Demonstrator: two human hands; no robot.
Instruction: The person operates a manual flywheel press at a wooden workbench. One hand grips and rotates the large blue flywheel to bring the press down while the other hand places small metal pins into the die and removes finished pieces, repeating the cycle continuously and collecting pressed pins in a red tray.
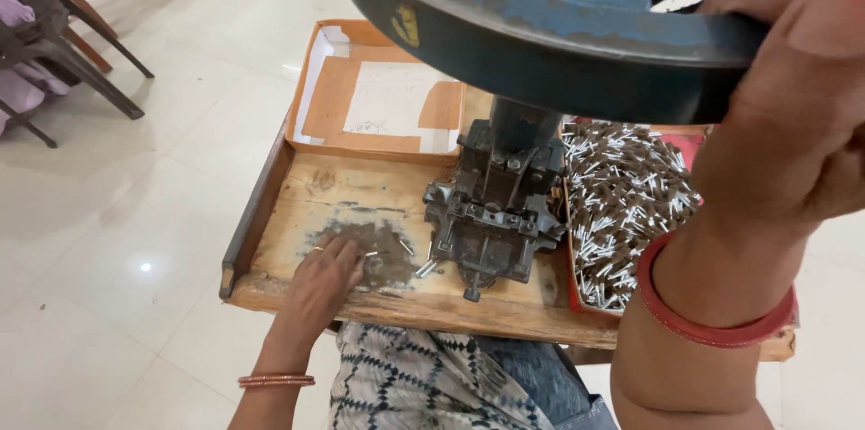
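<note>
Right hand [793, 114] gripping press handwheel [541, 42]; left hand [326, 279] fingertips pinching small metal piece [371, 256] on wooden bench [360, 187]

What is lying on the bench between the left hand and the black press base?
In the head view, a few small silver-tipped pieces lie on the worn wood between the left hand and the press base.

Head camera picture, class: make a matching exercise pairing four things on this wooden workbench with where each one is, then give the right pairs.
Things:
1. Dark cast-iron press
2. Open cardboard box
3. Red tray of small brown-and-silver parts
4. Left hand

Places:
a. at the bench's far edge
b. to the right of the press
c. at the middle of the bench
d. on the dark worn patch left of the press

Pairs: 1-c, 2-a, 3-b, 4-d
</note>
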